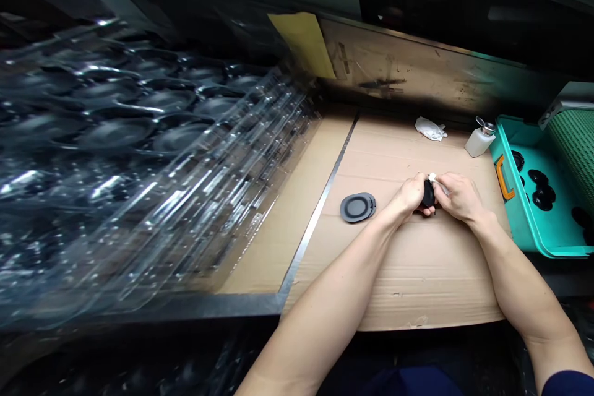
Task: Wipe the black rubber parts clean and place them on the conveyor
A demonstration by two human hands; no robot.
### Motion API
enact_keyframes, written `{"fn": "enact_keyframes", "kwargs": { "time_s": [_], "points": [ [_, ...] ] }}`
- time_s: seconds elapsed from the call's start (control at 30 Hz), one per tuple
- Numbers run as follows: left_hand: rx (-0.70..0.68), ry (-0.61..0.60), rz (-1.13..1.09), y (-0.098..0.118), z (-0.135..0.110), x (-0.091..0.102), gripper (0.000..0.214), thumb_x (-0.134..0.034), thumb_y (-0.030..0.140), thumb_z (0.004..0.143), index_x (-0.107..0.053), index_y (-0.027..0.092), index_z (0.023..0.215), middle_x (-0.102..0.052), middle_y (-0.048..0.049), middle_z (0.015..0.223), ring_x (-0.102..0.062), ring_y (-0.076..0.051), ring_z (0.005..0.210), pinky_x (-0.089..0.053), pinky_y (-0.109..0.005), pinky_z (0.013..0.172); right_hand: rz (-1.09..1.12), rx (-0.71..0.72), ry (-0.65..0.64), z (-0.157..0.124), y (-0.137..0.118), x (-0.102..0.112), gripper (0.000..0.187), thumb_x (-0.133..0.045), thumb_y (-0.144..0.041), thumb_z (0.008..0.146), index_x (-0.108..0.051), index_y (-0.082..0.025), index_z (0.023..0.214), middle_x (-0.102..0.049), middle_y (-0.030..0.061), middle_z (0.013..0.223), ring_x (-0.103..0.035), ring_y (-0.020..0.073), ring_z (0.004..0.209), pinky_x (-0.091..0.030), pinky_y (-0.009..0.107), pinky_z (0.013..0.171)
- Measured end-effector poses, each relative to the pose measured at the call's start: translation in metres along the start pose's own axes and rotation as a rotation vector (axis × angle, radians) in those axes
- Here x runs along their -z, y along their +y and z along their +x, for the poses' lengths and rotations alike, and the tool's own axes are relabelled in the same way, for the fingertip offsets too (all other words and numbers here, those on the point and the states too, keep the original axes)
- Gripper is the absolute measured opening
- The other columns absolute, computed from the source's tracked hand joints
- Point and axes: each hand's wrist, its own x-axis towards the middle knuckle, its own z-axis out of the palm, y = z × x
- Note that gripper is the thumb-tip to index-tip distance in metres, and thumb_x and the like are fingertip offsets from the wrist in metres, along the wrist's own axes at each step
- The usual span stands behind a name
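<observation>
Both hands meet over the cardboard-covered bench. My left hand (pixel 409 195) is closed round a small black part (pixel 428 194), held on edge between the two hands. My right hand (pixel 457 196) is closed in a pinch on a small white wad (pixel 433 179), which it presses against the top of the black part. A second dark oval part (pixel 357 207) with a ringed face lies flat on the cardboard (pixel 417 272), a little to the left of my left hand.
A tall stack of clear plastic blister trays (pixel 139 154) fills the left side. At the back lie a crumpled white cloth (pixel 430 129) and a small white dispenser bottle (pixel 481 138). A teal bin (pixel 533 198) with several black parts stands at the right.
</observation>
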Motion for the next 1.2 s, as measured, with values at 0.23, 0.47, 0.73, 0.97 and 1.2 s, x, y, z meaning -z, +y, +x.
{"fn": "enact_keyframes", "kwargs": {
  "time_s": [0.23,0.47,0.73,0.97,1.2],
  "points": [
    [-0.051,0.004,0.185,-0.005,0.003,0.002,0.05,-0.028,0.038,0.102,-0.062,0.015,0.074,-0.064,-0.0072,0.052,-0.06,-0.017,0.039,-0.045,-0.025,0.039,-0.105,0.012,-0.074,0.001,-0.002,-0.002,0.02,-0.051,-0.023,0.099,-0.065,-0.02,0.084,-0.071,0.0058,0.084,-0.059,0.0189,0.075,-0.038,0.03,0.076],
    [-0.065,0.004,0.291,-0.003,-0.003,0.001,0.054,-0.028,0.038,0.105,-0.064,0.019,0.069,-0.061,-0.0068,0.045,-0.059,-0.019,0.038,-0.045,-0.024,0.04,-0.168,0.014,-0.073,0.005,-0.012,-0.001,0.021,-0.05,-0.021,0.098,-0.069,-0.019,0.089,-0.074,0.0082,0.088,-0.063,0.0207,0.077,-0.04,0.031,0.078],
    [-0.065,0.047,0.25,-0.013,0.004,0.002,0.046,-0.034,0.038,0.101,-0.067,0.019,0.075,-0.066,-0.0063,0.051,-0.062,-0.019,0.042,-0.045,-0.024,0.04,-0.238,-0.033,-0.098,0.004,-0.02,0.0,0.023,-0.052,-0.023,0.099,-0.073,-0.018,0.09,-0.077,0.0102,0.088,-0.066,0.022,0.077,-0.04,0.033,0.076],
    [-0.059,0.04,0.215,-0.015,0.007,0.003,0.048,-0.03,0.04,0.101,-0.066,0.019,0.077,-0.065,-0.0071,0.051,-0.062,-0.021,0.044,-0.046,-0.027,0.04,-0.23,-0.031,-0.049,0.004,-0.018,-0.008,0.023,-0.053,-0.022,0.098,-0.073,-0.017,0.087,-0.076,0.0107,0.087,-0.065,0.0214,0.078,-0.039,0.033,0.078],
    [-0.077,0.089,0.184,-0.017,0.01,0.004,0.046,-0.035,0.042,0.102,-0.064,0.021,0.074,-0.062,-0.0055,0.049,-0.061,-0.021,0.041,-0.046,-0.027,0.041,-0.204,-0.003,-0.011,0.006,-0.016,-0.015,0.022,-0.054,-0.021,0.099,-0.073,-0.018,0.089,-0.077,0.0104,0.09,-0.066,0.0215,0.083,-0.04,0.032,0.081]
  ]
}}
